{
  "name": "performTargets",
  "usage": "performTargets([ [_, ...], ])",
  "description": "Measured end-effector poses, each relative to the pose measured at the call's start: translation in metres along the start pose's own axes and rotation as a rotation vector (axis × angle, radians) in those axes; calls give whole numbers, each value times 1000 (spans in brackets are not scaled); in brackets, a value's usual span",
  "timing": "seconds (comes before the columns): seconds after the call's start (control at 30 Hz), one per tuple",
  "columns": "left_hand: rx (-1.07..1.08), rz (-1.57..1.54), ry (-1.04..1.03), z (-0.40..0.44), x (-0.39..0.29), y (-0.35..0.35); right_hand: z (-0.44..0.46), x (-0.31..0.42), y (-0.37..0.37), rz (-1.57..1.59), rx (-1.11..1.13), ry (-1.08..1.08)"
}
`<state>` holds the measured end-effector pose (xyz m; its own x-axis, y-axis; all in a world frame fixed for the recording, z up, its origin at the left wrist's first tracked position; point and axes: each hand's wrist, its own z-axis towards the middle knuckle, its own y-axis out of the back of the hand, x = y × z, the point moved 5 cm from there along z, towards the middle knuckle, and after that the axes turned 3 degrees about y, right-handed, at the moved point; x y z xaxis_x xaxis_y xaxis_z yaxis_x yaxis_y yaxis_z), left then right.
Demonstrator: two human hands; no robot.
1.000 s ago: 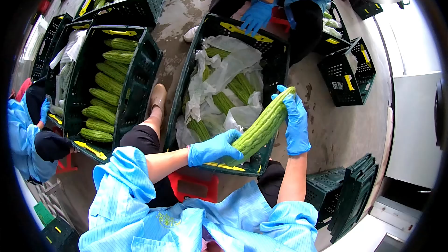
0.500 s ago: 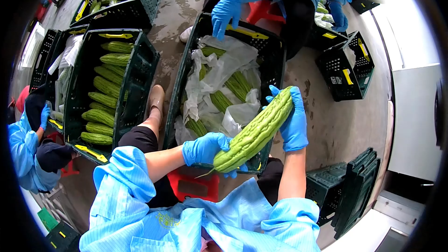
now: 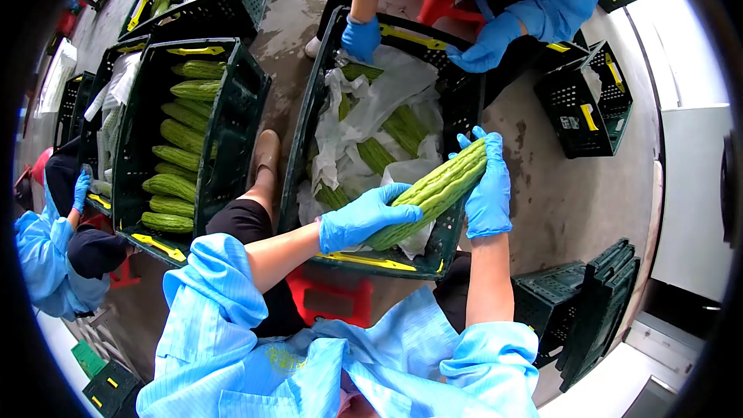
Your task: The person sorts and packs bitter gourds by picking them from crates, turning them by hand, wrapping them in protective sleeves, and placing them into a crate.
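A large bumpy green bitter melon (image 3: 437,195) is held slantwise between my two blue-gloved hands. My left hand (image 3: 365,218) is wrapped over its lower end. At the upper right end, my right hand (image 3: 487,192) grips it with the fingers curled around the tip. Just beyond it stands a dark green crate (image 3: 474,120), where several bitter melons (image 3: 404,130) lie among crumpled white plastic film (image 3: 396,77). The near rim of that crate, with its yellow handle (image 3: 364,261), is below my left forearm.
At the left, another crate (image 3: 246,101) holds several bitter melons in a row. Across from me, a co-worker's gloved hands (image 3: 361,39) reach to the film crate's far end. Folded crates (image 3: 600,313) stand at the right; a red stool (image 3: 333,302) is beneath me.
My left hand has slid up from the melon's bottom end onto its upper side. The co-worker's one hand has dropped to the film, and the other has come to the crate's rim.
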<state>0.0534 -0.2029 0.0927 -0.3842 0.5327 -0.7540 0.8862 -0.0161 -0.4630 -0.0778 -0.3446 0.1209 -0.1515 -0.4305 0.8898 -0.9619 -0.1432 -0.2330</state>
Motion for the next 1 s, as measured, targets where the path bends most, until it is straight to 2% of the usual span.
performTargets([
  [0.6, -145, -64, 38, 10, -2, 16, -4, -30, -43, -115, 119, -22],
  [0.7, -153, -28, 34, 9, -1, 17, -5, -34, -45, -131, 111, 31],
  [0.8, -194, 128, -2, 15, 8, 25, -13, -29, -53, -219, 99, 76],
  [0.9, -183, 222, -187, 17, 11, 35, -8, -36, -51, -317, 99, 92],
  [0.93, -189, 1, -27, 17, 19, 32, -9, -34, -50, -430, 96, 127],
  [1.0, -85, -313, 147, 6, 14, 28, -15, -27, -54, -460, 114, 135],
])
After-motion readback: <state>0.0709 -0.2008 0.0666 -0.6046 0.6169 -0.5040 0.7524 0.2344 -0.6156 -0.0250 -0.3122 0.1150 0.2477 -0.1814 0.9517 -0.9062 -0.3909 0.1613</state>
